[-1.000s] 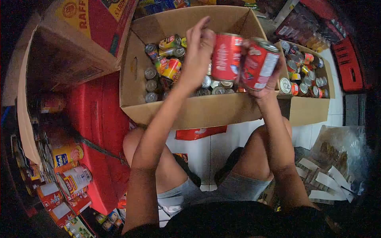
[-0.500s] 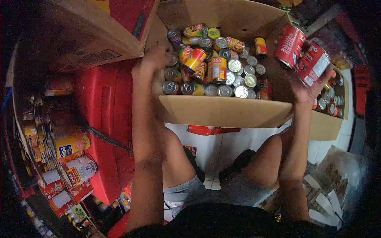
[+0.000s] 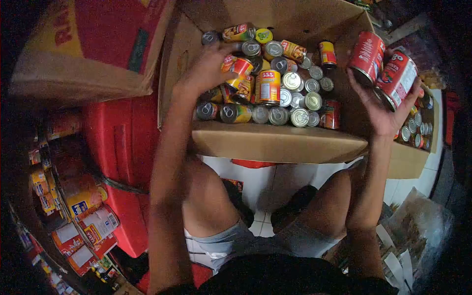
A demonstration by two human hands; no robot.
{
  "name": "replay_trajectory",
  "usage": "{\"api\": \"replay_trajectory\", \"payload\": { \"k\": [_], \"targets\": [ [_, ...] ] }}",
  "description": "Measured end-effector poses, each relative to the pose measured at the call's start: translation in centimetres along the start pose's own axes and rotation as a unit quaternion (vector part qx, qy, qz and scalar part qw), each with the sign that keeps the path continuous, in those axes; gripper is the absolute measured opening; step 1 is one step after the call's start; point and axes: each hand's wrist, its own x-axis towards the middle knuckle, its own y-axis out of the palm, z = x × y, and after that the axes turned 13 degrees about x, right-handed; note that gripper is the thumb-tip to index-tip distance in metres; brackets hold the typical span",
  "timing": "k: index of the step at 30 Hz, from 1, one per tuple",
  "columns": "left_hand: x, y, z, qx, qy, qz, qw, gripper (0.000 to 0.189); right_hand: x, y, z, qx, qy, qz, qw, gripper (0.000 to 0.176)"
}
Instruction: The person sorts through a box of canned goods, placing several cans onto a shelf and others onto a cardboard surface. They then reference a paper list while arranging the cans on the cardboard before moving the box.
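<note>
White floor tiles (image 3: 275,182) show between our bent knees. To the left stands a red plastic crate (image 3: 123,147), with labelled shelf tins (image 3: 93,223) beside it, their writing too small to read. Ahead, the near wall of a large brown cardboard box (image 3: 275,142) rises between us and its heap of mixed tins. Our left hand (image 3: 209,66) lies inside on a red-and-yellow tin (image 3: 239,69); we cannot tell whether it grips. Close by, an upright yellow tin (image 3: 268,87) reads "555". Our right hand (image 3: 381,110) clasps a red cylindrical can (image 3: 366,56) and a second red can (image 3: 397,78) with a white panel. They sit side by side over the box's right edge, beside a smaller cardboard box (image 3: 408,160).
</note>
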Motion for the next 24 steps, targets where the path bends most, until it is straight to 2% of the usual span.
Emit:
{"api": "replay_trajectory", "payload": {
  "k": [1,3,4,6,7,9,10,11,13,14,15,16,18,20,22,24],
  "targets": [
    [0.7,0.1,-1.2,-0.001,0.004,0.0,1.0,0.064,0.0,-0.1,0.0,-0.006,-0.001,0.009,1.0,0.072],
    [2.0,0.6,-4.1,-0.017,0.137,0.029,0.99,0.076,0.0,-0.4,0.0,-0.011,-0.001,0.016,1.0,0.072],
    [2.5,1.9,-5.2,-0.017,0.138,0.03,0.99,0.076,0.0,-0.4,0.1,-0.004,0.019,0.027,0.999,0.073],
    [3.4,3.7,-7.0,0.03,0.208,0.121,0.97,0.077,0.2,-0.7,0.3,0.01,0.053,0.043,0.998,0.074],
    [4.0,3.7,-7.1,0.028,0.212,0.12,0.969,0.077,0.2,-0.8,0.6,0.008,0.049,0.042,0.998,0.074],
    [5.1,4.0,-7.1,0.054,0.211,0.248,0.944,0.076,0.2,-0.9,0.6,0.025,0.048,0.067,0.996,0.074],
    [5.0,4.2,-6.5,0.035,0.221,0.175,0.959,0.074,0.2,-0.6,0.5,0.006,0.025,0.045,0.999,0.074],
    [5.1,4.2,-5.7,0.032,0.223,0.179,0.958,0.074,0.0,-0.2,0.5,0.007,0.025,0.04,0.999,0.074],
    [5.1,1.5,-4.4,0.069,0.113,0.137,0.982,0.074,-0.2,0.3,-0.1,-0.012,0.008,0.025,1.0,0.075],
    [5.0,1.0,-3.5,0.07,0.107,0.141,0.982,0.074,1.0,-2.3,1.5,0.062,0.155,0.203,0.965,0.075],
    [5.1,0.8,-2.4,0.079,0.053,0.069,0.993,0.075,1.0,-2.0,1.0,0.067,0.161,0.203,0.964,0.075],
    [5.2,0.6,-1.4,0.089,-0.001,-0.005,0.996,0.077,0.7,-1.4,0.9,0.03,0.114,0.141,0.983,0.074],
    [5.0,1.0,0.3,0.135,-0.026,-0.023,0.99,0.076,0.1,-0.2,0.1,-0.058,-0.004,0.018,0.998,0.074],
    [5.0,2.3,2.2,0.18,-0.049,-0.04,0.982,0.075,0.1,-0.1,0.1,-0.066,0.0,0.015,0.998,0.075],
    [5.1,3.9,4.0,0.164,-0.055,0.023,0.985,0.078,0.2,-0.1,0.1,-0.084,-0.003,0.012,0.996,0.076],
    [5.2,4.5,4.7,0.146,-0.051,0.022,0.988,0.076,0.2,-0.1,-0.1,-0.081,-0.004,0.013,0.997,0.076]
  ]
}}
